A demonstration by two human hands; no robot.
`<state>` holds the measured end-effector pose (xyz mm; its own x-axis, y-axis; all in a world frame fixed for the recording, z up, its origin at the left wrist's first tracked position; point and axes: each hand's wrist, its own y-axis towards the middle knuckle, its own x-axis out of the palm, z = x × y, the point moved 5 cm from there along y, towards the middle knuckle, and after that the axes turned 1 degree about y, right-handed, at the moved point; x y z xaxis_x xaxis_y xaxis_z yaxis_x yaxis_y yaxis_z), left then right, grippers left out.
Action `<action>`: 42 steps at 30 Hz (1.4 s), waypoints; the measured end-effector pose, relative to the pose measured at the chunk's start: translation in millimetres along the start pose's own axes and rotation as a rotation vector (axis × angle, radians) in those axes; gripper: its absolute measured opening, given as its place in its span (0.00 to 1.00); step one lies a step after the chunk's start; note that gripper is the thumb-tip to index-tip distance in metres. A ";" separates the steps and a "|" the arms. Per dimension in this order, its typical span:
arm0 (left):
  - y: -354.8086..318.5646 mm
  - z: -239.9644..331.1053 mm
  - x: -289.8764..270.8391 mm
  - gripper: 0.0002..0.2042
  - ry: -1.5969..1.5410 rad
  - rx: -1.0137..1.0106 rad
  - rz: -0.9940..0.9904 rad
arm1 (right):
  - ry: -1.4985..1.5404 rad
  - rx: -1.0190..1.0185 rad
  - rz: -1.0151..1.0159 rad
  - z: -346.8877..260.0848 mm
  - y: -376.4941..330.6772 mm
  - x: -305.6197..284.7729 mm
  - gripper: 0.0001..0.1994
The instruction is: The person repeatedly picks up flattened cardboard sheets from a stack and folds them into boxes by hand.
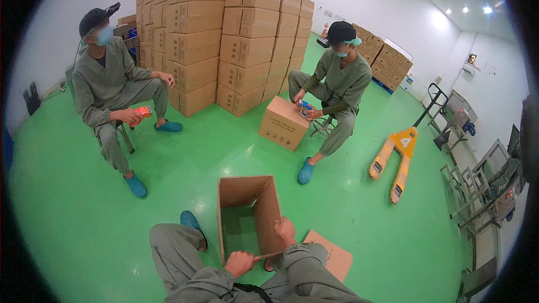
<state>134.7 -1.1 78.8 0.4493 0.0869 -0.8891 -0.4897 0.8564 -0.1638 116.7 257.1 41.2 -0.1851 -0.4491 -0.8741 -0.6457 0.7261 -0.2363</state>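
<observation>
While left fingers [245, 261] and right fingers [282, 227] curl closed on its edges, the brown carton [268, 219] gapes open-ended.

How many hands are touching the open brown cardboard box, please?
2: bare left hand at the near edge of the open box, bare right hand at its right side.

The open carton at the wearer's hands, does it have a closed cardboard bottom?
No, the green floor shows through between the walls of the open carton.
</observation>
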 end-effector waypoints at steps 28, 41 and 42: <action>158.9 -101.0 3.0 0.75 0.077 -0.199 -0.234 | -0.012 -0.385 0.108 -37.8 -29.7 -4.9 0.14; 65.0 -140.3 -77.9 0.33 -0.140 -0.289 0.344 | -0.088 -0.299 -0.020 -51.2 -80.5 102.0 0.40; 45.1 -145.3 -102.7 0.34 -0.112 -0.393 0.607 | -0.195 -0.283 -0.104 -48.5 -82.5 117.8 0.42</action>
<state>-42.0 -45.4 100.6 0.0772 0.5575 -0.8266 -0.8994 0.3968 0.1835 112.3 119.1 -21.7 0.0194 -0.3855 -0.9225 -0.8381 0.4968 -0.2253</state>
